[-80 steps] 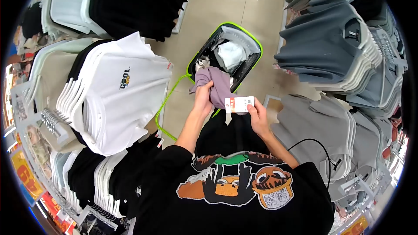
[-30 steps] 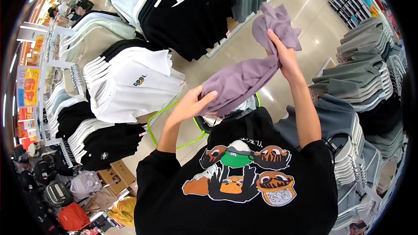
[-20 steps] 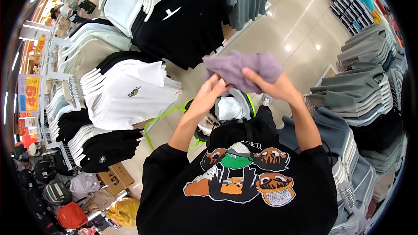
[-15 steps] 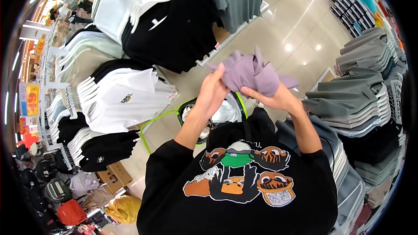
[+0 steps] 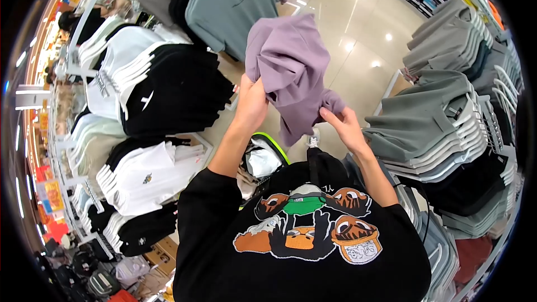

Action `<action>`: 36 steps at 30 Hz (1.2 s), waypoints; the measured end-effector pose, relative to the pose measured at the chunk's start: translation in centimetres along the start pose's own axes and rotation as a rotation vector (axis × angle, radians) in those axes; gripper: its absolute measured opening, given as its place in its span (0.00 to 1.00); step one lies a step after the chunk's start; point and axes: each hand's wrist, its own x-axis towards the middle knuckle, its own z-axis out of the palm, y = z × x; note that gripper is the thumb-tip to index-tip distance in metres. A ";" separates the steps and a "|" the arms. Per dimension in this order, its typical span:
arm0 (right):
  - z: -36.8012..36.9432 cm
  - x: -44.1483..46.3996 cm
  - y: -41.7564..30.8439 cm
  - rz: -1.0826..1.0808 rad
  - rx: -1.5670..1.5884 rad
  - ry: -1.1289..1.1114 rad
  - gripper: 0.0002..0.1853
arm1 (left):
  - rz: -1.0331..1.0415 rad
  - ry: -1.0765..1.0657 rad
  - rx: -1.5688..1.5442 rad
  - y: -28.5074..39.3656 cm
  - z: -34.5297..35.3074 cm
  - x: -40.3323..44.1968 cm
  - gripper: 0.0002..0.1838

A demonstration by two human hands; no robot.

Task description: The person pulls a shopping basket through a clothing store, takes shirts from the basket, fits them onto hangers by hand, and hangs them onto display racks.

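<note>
A crumpled mauve garment (image 5: 293,59) hangs in front of me, partly unfolded; its exact cut is hidden in the folds. My left hand (image 5: 251,102) grips its left side, with the fingers mostly behind the cloth. Lower down, my right hand (image 5: 340,124) pinches a bunched edge between thumb and fingers. Below the cloth stands a shopping basket (image 5: 278,148) with a lime-green rim, and whitish cloth (image 5: 262,159) lies in it.
White T-shirts (image 5: 146,178) and black tops (image 5: 176,86) hang on racks to my left. Grey-green garments (image 5: 422,114) on white hangers line the right side. Grey-blue T-shirts (image 5: 232,8) hang ahead, beside the shiny tiled floor (image 5: 358,39).
The mauve garment has gone from a tight bundle to a longer, looser hang. My left hand has moved left and my right hand sits lower on the cloth. The view has shifted.
</note>
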 end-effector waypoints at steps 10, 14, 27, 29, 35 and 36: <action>-4.0 -2.1 1.3 -0.173 -0.070 0.393 0.31 | 0.109 0.132 0.319 -3.3 3.6 2.3 0.18; -6.4 -3.9 1.1 -0.158 -0.085 0.315 0.21 | 0.184 0.135 0.483 -4.3 4.1 3.0 0.16; -4.2 1.8 -5.0 -0.360 0.050 0.236 0.34 | 0.119 -0.060 0.618 -7.3 5.7 6.4 0.19; -4.0 4.0 -6.1 -0.395 0.017 0.295 0.38 | 0.197 -0.098 0.573 -8.4 5.4 7.9 0.17; -7.1 12.1 -8.3 -0.559 -0.081 0.482 0.48 | 0.236 -0.175 0.552 -6.8 6.2 14.1 0.20; -7.6 13.1 -9.1 -0.565 -0.090 0.482 0.48 | 0.243 -0.176 0.545 -6.8 5.6 15.4 0.20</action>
